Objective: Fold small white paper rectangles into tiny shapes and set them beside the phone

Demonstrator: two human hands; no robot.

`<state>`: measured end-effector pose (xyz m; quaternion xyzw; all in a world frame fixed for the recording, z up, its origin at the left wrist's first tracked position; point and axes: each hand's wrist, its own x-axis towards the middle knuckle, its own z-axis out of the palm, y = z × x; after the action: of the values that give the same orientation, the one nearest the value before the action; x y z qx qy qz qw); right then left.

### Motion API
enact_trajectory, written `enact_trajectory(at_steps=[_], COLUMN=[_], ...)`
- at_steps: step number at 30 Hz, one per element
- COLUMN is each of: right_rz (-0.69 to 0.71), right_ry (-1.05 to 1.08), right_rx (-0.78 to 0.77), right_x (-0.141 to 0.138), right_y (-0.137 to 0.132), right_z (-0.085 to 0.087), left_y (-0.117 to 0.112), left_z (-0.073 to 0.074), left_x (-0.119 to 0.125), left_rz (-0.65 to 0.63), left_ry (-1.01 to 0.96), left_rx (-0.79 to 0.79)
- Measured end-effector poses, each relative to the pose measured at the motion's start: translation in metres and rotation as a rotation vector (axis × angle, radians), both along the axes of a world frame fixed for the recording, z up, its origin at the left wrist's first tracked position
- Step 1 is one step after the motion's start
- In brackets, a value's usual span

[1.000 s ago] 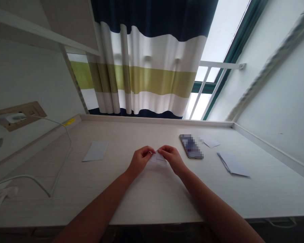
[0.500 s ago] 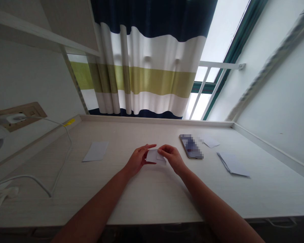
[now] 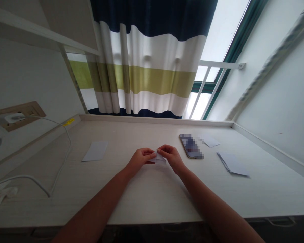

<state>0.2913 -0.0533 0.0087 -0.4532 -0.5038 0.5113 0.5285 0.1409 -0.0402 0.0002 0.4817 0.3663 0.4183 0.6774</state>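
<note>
A small folded piece of white paper [image 3: 160, 159] is held between my two hands, just above the middle of the desk. My left hand [image 3: 140, 158] pinches its left side, with the thumb laid across the paper and fingers behind and below. At the upper edge, the thumb and fingertips of my right hand [image 3: 171, 156] are closed on the paper near a fold. Both sets of fingertips almost meet at the top. Parts of the paper are hidden behind the fingers.
On the white desk [image 3: 142, 199], a sheet of paper [image 3: 95, 151] lies left. To the right are a phone [image 3: 191, 146], a loose sheet [image 3: 211, 141] and a paper stack [image 3: 233, 164]. A white cable [image 3: 63, 165] runs along the left side. Behind hangs a striped curtain [image 3: 152, 81].
My left thumb has come down over the paper, and the fingers that were spread around it have closed in. My right hand has barely moved.
</note>
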Motion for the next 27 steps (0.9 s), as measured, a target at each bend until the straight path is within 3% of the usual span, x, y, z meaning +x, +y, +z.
enact_trajectory(at_steps=[27], right_rz=[-0.051], right_ry=[-0.189], right_rx=[0.092], right_x=[-0.003], right_y=[0.006], right_z=[-0.012], left_y=[0.000], left_z=[0.003], left_x=[-0.002], left_rz=[-0.021], left_ry=[0.078], left_rx=[-0.058])
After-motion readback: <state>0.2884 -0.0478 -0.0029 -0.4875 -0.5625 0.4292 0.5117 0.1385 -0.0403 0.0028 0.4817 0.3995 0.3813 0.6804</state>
